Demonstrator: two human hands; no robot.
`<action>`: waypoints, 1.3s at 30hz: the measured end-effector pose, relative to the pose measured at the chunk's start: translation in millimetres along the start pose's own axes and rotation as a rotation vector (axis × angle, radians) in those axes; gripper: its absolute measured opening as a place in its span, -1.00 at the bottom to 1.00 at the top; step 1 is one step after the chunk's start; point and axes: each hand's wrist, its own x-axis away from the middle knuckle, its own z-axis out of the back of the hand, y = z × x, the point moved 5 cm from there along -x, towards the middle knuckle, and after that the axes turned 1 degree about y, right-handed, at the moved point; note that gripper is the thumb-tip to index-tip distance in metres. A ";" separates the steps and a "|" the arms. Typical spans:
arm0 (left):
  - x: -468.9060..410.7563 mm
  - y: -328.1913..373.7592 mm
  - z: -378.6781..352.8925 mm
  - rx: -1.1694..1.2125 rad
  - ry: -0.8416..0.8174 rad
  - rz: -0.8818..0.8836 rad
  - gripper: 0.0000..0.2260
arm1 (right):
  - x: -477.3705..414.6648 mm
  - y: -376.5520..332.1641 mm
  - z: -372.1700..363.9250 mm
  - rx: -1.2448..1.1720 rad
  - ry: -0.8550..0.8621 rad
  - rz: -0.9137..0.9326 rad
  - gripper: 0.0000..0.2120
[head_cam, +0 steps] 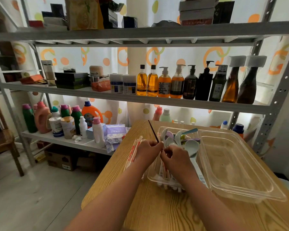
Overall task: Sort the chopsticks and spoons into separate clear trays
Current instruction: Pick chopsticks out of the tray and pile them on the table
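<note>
My left hand (147, 151) curls around 1 dark chopstick (153, 130) slanting up past my knuckles, with paper-wrapped chopsticks (133, 152) just left of it. My right hand (175, 160) pinches the stick's lower end. Beneath that hand, spoons (191, 145) fill the clear tray (151, 178). The 2nd tray (240, 164) lies to its right.

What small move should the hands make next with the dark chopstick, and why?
Probably the right hand should pass the dark chopstick fully into the left hand, which seems to hold wrapped chopsticks. Both hands pinch the stick above the mixed tray, where spoons and more wrapped pairs lie; the other tray is empty.
</note>
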 end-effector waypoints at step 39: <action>-22.3 -55.1 40.3 -0.638 0.176 0.032 -0.68 | 2.7 2.7 -6.2 0.086 -0.105 -0.019 -0.90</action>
